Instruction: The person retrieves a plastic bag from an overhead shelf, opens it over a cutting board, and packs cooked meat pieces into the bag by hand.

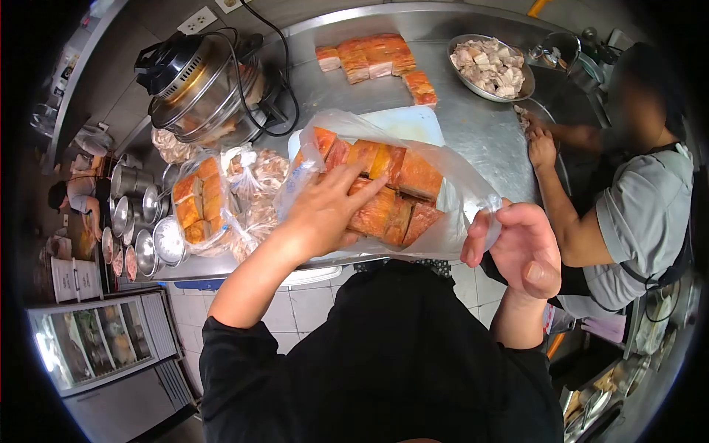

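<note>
In front of me lies a clear plastic bag (473, 184) with several golden-orange slabs of roast pork belly (421, 176) inside. My left hand (325, 210) rests on the left part of the bag, fingers spread over the meat; its thumb side is partly hidden. At the bag's right end, my right hand (521, 247) pinches the plastic between thumb and fingers, palm turned up. Under the bag is a white cutting board (402, 122), mostly covered. To the left of my left hand sits another bag of roast pork pieces (198, 203).
More pork slabs (377, 55) lie at the back of the steel counter (480, 129), near a bowl of chopped meat (491, 66). A glass-bowl oven (203, 92) with a cord stands left. A co-worker (635, 199) handles something at right; another person (81, 196) is far left.
</note>
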Demonstrator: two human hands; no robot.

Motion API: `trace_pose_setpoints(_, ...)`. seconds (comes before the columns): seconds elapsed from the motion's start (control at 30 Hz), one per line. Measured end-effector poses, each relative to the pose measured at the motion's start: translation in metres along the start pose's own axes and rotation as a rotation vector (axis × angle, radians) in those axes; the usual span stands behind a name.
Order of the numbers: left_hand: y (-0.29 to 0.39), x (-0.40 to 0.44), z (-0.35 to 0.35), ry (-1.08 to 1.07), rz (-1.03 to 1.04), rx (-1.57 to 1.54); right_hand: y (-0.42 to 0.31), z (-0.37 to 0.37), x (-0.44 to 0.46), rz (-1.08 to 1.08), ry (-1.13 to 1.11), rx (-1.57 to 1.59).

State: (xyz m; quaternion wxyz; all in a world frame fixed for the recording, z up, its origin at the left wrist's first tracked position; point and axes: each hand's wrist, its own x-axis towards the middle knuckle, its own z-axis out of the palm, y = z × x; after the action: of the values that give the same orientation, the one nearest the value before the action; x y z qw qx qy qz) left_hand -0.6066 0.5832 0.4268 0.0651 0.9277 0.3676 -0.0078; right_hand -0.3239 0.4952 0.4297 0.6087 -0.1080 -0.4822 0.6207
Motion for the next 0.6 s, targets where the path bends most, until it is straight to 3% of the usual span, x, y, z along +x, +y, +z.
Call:
trace_pose_setpoints(0.17,-0.016,-0.008,-0.011,0.042,-0.074,-0.171,-0.001,0.001,0.004,0.000,-0.005,-0.008)
trace_pose_setpoints(0.27,-0.009,-0.003,-0.028,0.071,-0.028,-0.441,-0.002,0.001,0.005,-0.005,-0.005,-0.012)
trace_pose_setpoints(0.33,-0.003,0.011,-0.019,0.072,0.168,-0.516,-0.002,0.002,0.008,-0.008,-0.016,-0.018)
trace_pose_setpoints(0.47,-0.004,0.032,0.010,0.043,0.333,-0.298,-0.004,0.002,0.013,-0.016,-0.038,-0.033)
trace_pose_setpoints(0.6,-0.008,0.026,-0.001,-0.078,0.270,-0.276,-0.004,-0.001,0.010,-0.036,-0.027,-0.056)
